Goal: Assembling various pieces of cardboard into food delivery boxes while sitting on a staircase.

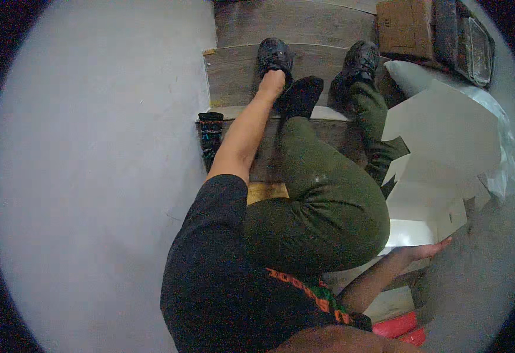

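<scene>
My left arm reaches forward to a black shoe (275,56). The left hand (276,73) is closed at its opening, with the fingers mostly hidden. Beside it my left foot wears only a black sock (303,94), with the knee bent in olive trousers (328,194). A matching black shoe (361,62) is on my right foot. Low on the right, my right hand (428,251) lies along the lower edge of an open white box (443,135), fingers stretched out. Whether it bears any of the box's weight I cannot tell.
A pale wall (104,165) runs along the left. Grey wooden steps (298,23) lie ahead. A cardboard box (404,29) and a dark container (475,50) stand far right, near clear plastic (507,159). A black patterned item (211,138) leans by the wall; something red (396,323) lies lower right.
</scene>
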A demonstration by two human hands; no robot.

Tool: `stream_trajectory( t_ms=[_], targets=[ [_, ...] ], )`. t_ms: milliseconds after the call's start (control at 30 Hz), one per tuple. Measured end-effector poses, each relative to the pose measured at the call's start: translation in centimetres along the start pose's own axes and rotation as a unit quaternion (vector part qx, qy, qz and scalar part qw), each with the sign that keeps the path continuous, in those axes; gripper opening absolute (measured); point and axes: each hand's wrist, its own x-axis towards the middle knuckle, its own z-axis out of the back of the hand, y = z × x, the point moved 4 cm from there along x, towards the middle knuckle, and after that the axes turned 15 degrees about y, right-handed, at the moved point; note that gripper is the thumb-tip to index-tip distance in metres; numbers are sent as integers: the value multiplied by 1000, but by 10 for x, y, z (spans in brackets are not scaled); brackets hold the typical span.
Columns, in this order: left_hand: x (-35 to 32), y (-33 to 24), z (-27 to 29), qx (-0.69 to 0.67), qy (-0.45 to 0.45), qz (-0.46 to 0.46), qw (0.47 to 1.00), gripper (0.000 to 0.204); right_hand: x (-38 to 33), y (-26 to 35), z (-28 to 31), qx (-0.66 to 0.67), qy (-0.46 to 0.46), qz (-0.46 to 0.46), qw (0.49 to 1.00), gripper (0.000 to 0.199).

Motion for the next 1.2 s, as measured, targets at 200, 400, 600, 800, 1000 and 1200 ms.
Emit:
stream_trajectory(
  t_ms=[200,400,600,800,1000,1200],
  targets=[
    [7,2,-8,17,29,-15,999,19,-7,1,-4,-8,-16,-4,1000,62],
    [9,9,-11,15,44,5,999,18,15,-26,25,-113,-37,74,990,62],
    [3,13,-9,3,16,19,1000,18,17,-15,15,14,47,68,996,56],
    [-1,3,-6,51,41,-10,998,17,18,-22,8,114,42,23,992,55],
    [9,11,-11,30,32,0,999,16,13,-24,-2,160,53,-13,986,63],
    [15,6,-15,1,49,34,998,22,16,-40,20,45,-54,-22,997,64]
  ],
)
